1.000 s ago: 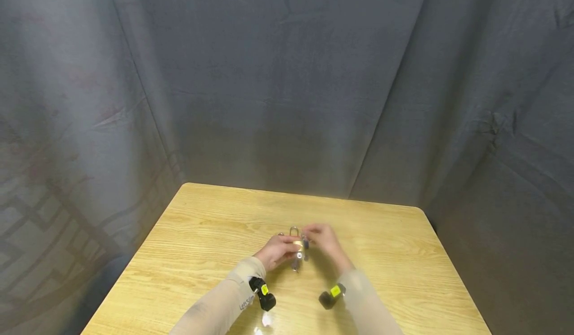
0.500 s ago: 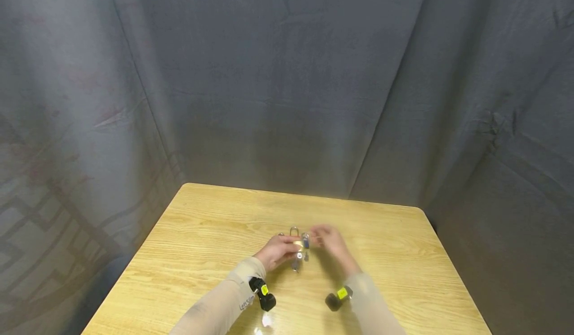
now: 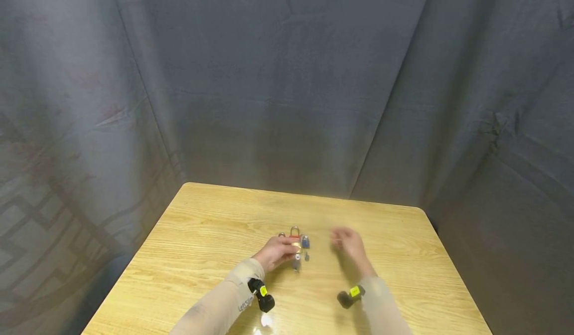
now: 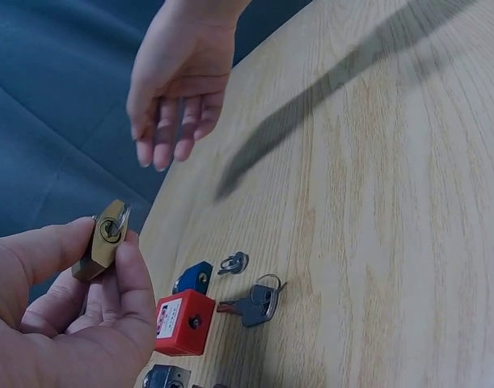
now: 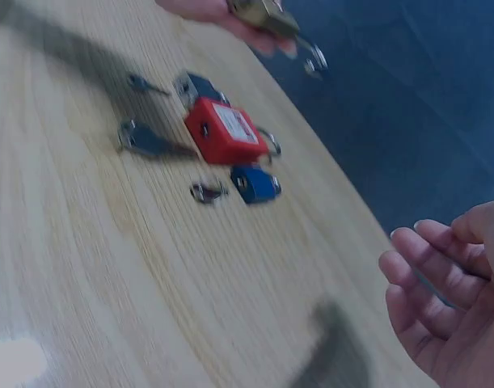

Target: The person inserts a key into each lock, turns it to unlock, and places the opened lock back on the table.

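Note:
My left hand [image 3: 275,252] pinches a brass padlock [image 4: 101,242] between thumb and fingers, above the table. The keyhole end of this padlock faces the left wrist camera. A thin shiny metal piece shows at the keyhole; I cannot tell what it is. In the right wrist view the shackle [image 5: 313,55] sticks out from the brass body. My right hand [image 3: 351,245] is to the right, apart from the locks, with loosely bent fingers and nothing in them. Beneath the left hand lie a red padlock [image 4: 186,323] and a blue padlock [image 4: 196,277].
A grey padlock [image 5: 196,87] lies beside the red one. Small keys [image 4: 234,263] lie before the blue lock, larger dark-headed keys [image 4: 259,305] before the red one, and another small key [image 5: 147,85] by the grey one. A curtain [image 3: 278,125] hangs behind the wooden table [image 3: 215,225].
My right hand has moved away to the right from beside the padlocks, uncovering the blue padlock and its keys. My left hand stays nearly in place with the brass padlock.

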`<act>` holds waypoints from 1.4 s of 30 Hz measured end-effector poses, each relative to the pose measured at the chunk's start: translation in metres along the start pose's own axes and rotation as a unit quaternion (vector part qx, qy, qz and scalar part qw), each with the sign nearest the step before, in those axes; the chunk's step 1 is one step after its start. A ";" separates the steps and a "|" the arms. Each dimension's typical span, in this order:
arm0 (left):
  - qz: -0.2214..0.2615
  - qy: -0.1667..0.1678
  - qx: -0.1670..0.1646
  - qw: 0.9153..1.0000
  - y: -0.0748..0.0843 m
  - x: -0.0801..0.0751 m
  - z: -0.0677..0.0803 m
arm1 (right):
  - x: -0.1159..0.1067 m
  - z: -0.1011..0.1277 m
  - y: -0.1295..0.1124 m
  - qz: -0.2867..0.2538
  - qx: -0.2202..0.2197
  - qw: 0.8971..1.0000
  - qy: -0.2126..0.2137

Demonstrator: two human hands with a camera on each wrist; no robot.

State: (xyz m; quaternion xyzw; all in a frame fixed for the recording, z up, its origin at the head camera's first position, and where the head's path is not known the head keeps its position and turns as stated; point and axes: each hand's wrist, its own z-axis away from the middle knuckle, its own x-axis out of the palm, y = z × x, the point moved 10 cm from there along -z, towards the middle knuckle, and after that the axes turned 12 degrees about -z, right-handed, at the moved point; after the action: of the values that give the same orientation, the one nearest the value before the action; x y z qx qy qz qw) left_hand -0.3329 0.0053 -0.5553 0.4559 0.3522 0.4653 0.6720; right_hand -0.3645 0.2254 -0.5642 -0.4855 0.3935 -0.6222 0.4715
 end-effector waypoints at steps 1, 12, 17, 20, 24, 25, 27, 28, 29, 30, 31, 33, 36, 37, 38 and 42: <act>-0.003 0.000 -0.001 1.000 0.000 0.000 0.001 | -0.005 0.000 0.000 0.005 -0.007 1.000 0.006; -0.013 0.006 -0.009 1.000 -0.003 0.001 0.000 | -0.040 0.003 0.004 0.034 0.005 0.999 0.040; -0.019 0.009 -0.008 1.000 -0.003 0.004 -0.003 | -0.043 0.004 0.004 0.039 0.005 0.998 0.041; -0.026 0.009 -0.008 1.000 -0.002 0.007 -0.004 | -0.042 0.005 0.007 0.022 0.009 0.999 0.042; -0.040 0.010 -0.005 0.999 -0.001 0.009 -0.006 | -0.042 0.005 0.010 0.001 0.013 0.999 0.045; -0.045 0.010 -0.002 0.999 0.000 0.010 -0.006 | -0.042 0.005 0.010 0.002 0.011 0.999 0.045; -0.067 0.014 0.008 0.998 0.002 0.011 -0.008 | -0.044 0.004 0.009 0.019 0.003 0.999 0.050; -0.080 0.017 0.016 0.997 0.004 0.011 -0.009 | -0.044 0.004 0.008 0.028 -0.001 0.998 0.051; -0.098 0.021 0.027 0.995 0.007 0.011 -0.010 | -0.045 0.004 0.008 0.027 -0.001 0.998 0.052; -0.119 0.025 0.035 0.992 0.009 0.011 -0.010 | -0.045 0.004 0.009 0.032 -0.002 0.998 0.053; -0.143 0.031 0.044 0.988 0.012 0.011 -0.010 | -0.045 0.004 0.009 0.032 0.000 0.998 0.053; -0.187 0.040 0.056 0.980 0.017 0.011 -0.011 | -0.045 0.003 0.011 0.026 0.004 0.998 0.053; -0.248 0.043 0.063 0.966 0.021 0.012 -0.011 | -0.044 0.004 0.012 0.028 0.005 0.998 0.049; -0.264 0.044 0.067 0.961 0.022 0.013 -0.010 | -0.044 0.004 0.011 0.030 0.002 0.998 0.050; -0.279 0.042 0.068 0.957 0.023 0.014 -0.010 | -0.044 0.004 0.011 0.032 0.001 0.998 0.051; -0.325 0.042 0.089 0.940 0.028 0.018 -0.009 | -0.042 0.006 0.010 0.034 -0.001 0.998 0.053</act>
State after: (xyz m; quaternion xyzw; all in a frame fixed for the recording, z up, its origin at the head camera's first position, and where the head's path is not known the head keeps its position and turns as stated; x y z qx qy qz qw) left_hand -0.3437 0.0289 -0.5333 0.3543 0.5493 0.2070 0.7279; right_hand -0.3528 0.2635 -0.5822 -0.4382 0.4351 -0.6304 0.4704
